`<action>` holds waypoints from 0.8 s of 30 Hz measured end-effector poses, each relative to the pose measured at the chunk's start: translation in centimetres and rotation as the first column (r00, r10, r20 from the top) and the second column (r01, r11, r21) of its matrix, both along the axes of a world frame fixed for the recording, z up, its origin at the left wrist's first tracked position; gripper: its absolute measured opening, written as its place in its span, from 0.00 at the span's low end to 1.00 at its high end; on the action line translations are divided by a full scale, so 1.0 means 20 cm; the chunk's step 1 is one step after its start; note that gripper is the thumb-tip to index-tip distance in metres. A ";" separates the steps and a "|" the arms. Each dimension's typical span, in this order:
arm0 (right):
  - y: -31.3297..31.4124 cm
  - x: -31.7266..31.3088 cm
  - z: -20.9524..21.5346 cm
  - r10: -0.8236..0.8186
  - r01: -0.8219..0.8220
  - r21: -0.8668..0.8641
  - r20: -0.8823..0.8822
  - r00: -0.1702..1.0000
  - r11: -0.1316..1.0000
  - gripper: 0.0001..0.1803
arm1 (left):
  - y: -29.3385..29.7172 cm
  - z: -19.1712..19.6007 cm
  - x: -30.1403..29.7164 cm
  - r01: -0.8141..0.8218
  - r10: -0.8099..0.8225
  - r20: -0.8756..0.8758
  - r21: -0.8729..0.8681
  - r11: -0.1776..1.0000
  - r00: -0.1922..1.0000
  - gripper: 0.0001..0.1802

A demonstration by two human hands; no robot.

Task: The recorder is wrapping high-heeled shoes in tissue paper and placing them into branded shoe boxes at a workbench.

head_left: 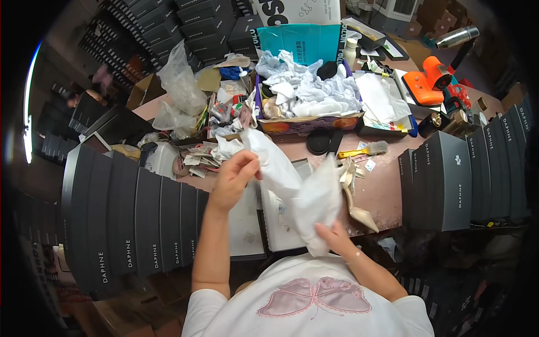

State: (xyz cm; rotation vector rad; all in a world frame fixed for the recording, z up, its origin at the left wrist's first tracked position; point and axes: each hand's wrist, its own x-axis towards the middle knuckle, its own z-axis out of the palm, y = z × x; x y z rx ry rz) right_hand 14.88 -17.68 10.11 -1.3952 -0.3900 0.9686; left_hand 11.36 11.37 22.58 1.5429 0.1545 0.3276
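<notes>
- Sheet of crumpled white tissue paper: held up above the bench between both hands, stretching from upper left to lower right, over an open shoe box.
- Left hand: raised, its grip pinched on the upper end of the white tissue paper; bare forearm runs down to the lower edge.
- Right hand: low, close to the body, its grip clenched on the lower bunch of the same sheet.
- Open white-lined shoe box: lies on the near edge of the bench, directly under the paper; partly hidden by it.
- Beige pointed-toe high-heeled shoe: lies on the pink bench just right of the paper, toe pointing toward the person.
- Yellow-handled brush: lies beyond the shoe, bristles to the right.
- Round black lid: near the brush, to its left.
- Cardboard tray of crumpled white paper: at the far side of the bench, beyond the lid.
- Row of dark grey shoe boxes standing on edge: left of the left forearm.
- Second row of dark grey shoe boxes: right side of the bench, well apart from the hands.
- Orange handheld appliance: far right, behind the second row.
- Clear plastic bags: far left, beside the tray.
</notes>
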 end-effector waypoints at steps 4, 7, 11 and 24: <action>0.36 -0.07 -0.52 0.480 -0.192 -0.477 0.610 0.631 0.858 0.31 | -0.06 0.30 -0.19 0.015 0.007 -0.044 0.494 0.869 0.999 0.13; 0.34 -0.03 -0.46 0.493 -0.120 -0.513 0.695 0.523 0.850 0.38 | -0.18 0.21 -0.25 0.011 0.132 -0.129 0.757 0.654 0.983 0.17; -0.01 0.22 -0.12 0.187 0.371 -0.332 0.908 0.376 0.867 0.44 | -0.27 -0.14 -0.39 0.125 0.111 -0.279 0.705 0.698 0.954 0.14; -0.11 0.01 0.11 0.082 -0.057 -0.078 0.378 0.922 0.995 0.27 | -0.73 -0.61 -0.20 -0.073 0.003 -0.243 -0.280 0.957 0.970 0.21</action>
